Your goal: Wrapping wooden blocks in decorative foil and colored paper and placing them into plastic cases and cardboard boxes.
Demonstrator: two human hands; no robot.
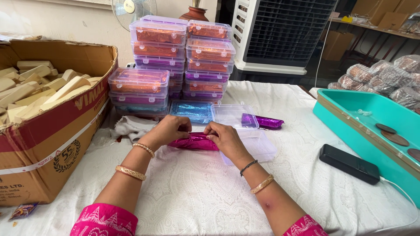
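My left hand [165,130] and right hand [225,137] are both closed down on one item, a bar wrapped in magenta foil [195,142], which lies flat on the white patterned tablecloth [205,192] directly between them. The left fingers pinch the left end of the wrap; the right fingers press along its right end and top edge. Wrists rest low, near the cloth. Assessment of the step: the foil appears partly folded, so in my judgement the work is best done by holding the bar steady with one hand while the other creases the end flaps tight and flat, avoiding tears in the thin foil. Just behind the bar, touching or nearly touching my right hand, an open clear plastic box [251,140] sits with its lid up. A second bar in purple foil [264,121] lies beyond that box, apart from both hands. A blue-foil item [192,111] lies behind the bar. Filled clear boxes are stacked [181,57] at the back of the table. A cardboard carton of unwrapped pale bars [48,91] stands to my left, a teal tray [367,118] and a black phone [349,163] to my right, all well apart.
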